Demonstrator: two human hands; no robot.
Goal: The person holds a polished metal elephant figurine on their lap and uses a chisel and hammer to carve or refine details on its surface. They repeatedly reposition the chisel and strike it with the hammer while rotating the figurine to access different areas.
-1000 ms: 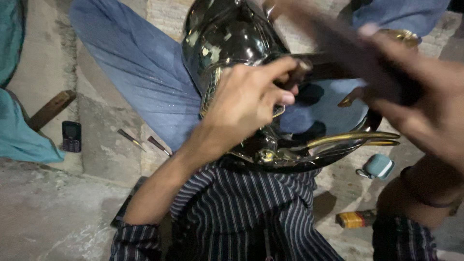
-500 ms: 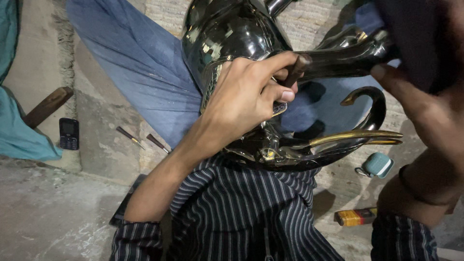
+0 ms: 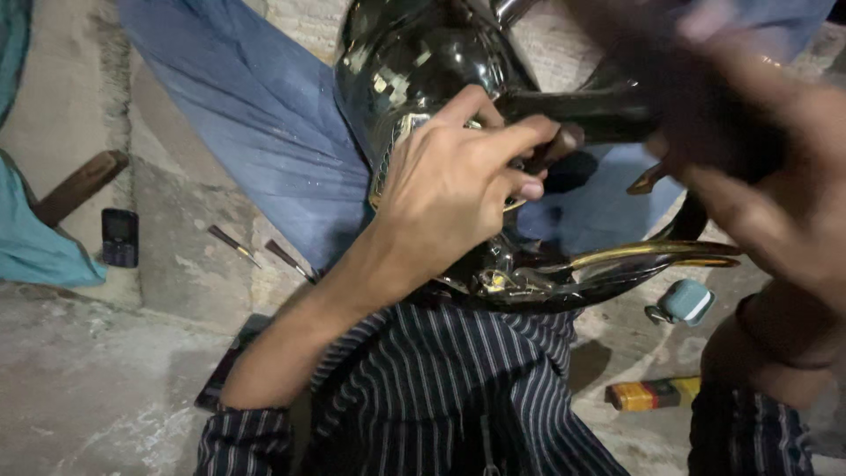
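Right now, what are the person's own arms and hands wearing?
Both hands are bare: no gloves or rings show. The left hand comes from a dark sleeve with thin pale stripes, rolled up the forearm. The right hand is blurred; its wrist carries a dark band, above a matching striped sleeve.

Bare stone floor
On it lie a phone, two small tools, a teal tape measure and an orange-yellow box.

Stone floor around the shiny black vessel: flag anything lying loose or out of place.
Small things lie scattered on the stone floor: a dark phone, two thin tools, a wooden handle, a yellow-orange packet. Nothing looks spilled or broken.
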